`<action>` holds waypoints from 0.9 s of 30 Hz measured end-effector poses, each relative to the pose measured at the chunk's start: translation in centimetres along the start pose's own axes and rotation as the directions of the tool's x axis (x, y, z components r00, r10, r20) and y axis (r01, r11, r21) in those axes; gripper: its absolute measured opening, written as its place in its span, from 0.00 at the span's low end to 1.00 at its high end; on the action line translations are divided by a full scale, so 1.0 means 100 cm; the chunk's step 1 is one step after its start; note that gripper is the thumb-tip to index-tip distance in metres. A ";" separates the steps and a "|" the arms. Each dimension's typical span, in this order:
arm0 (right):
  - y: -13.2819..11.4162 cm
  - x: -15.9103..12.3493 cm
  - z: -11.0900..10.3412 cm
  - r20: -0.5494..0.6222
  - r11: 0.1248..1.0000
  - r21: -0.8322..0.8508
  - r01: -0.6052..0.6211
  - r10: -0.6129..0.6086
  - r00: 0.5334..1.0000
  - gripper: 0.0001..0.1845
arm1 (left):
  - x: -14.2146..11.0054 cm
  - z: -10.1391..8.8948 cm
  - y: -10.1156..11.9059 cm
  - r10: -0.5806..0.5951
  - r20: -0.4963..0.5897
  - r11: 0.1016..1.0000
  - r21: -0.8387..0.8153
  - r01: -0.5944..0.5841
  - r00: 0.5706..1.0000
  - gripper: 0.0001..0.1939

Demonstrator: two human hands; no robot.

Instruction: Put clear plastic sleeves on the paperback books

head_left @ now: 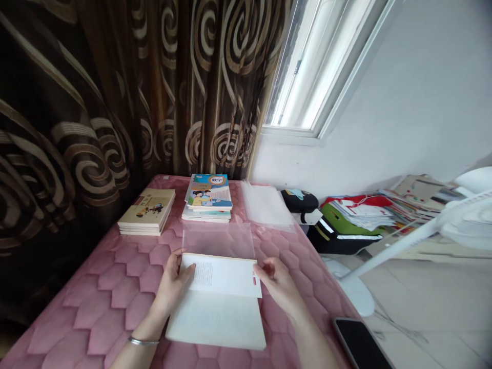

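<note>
An open book (217,318) lies on the pink quilted mattress in front of me, its near part a plain pale page. Across its far part is a narrower white flap (226,279) with a block of small print and a red mark. A clear plastic book cover (217,238) extends beyond the book's far edge. My left hand (176,279) grips the book's far left corner, thumb on the printed flap and fingers partly hidden at the edge. At the far right corner, my right hand (277,279) pinches the edge between thumb and curled fingers.
Beyond the book are a stack of tan books (148,210), a stack of colourful textbooks (209,197) and clear plastic sheets (267,205). A phone (361,343) lies near right. A white fan (403,246) stands beside the mattress (92,318); a patterned curtain (172,87) hangs left.
</note>
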State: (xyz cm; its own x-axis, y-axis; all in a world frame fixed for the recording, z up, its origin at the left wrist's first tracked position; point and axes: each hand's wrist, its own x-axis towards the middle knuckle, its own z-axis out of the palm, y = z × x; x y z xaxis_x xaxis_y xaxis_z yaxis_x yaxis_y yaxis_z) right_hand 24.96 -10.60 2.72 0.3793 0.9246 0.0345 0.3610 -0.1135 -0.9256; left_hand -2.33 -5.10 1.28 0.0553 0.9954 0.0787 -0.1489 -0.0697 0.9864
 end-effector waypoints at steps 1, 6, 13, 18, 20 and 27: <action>0.000 -0.001 -0.002 0.048 1.000 -0.006 -0.019 0.019 0.999 0.18 | 0.000 0.000 0.001 0.000 0.001 1.000 0.000 0.000 1.000 0.24; -0.005 -0.003 0.003 0.196 0.997 -0.005 -0.074 0.074 0.978 0.20 | -0.002 0.000 0.003 -0.005 0.019 1.000 -0.020 0.005 1.000 0.23; -0.004 0.000 0.015 -0.001 0.999 0.028 0.022 -0.022 1.000 0.24 | -0.002 -0.004 0.005 -0.048 0.053 0.997 -0.065 0.052 0.997 0.25; -0.002 0.000 0.018 0.045 0.981 0.192 0.000 -0.009 0.999 0.22 | -0.003 -0.002 0.010 -0.063 0.046 0.995 -0.074 0.066 0.997 0.26; -0.001 -0.001 0.018 0.082 0.972 0.231 -0.039 0.021 0.996 0.20 | -0.003 -0.001 0.010 -0.063 0.045 0.994 -0.089 0.067 0.997 0.26; 0.006 0.000 0.021 0.083 0.953 0.296 -0.070 0.047 0.995 0.20 | -0.001 -0.002 0.010 -0.055 0.064 0.992 -0.109 0.062 0.996 0.27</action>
State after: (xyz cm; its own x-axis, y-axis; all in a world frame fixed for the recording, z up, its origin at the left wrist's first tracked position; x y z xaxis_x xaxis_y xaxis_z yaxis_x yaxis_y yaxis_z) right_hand 23.37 -9.93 1.41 0.3242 0.9451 -0.0404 0.0657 -0.0650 -0.9957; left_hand -2.68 -5.26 2.28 0.1261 0.9915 0.0333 -0.2520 -0.0005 0.9677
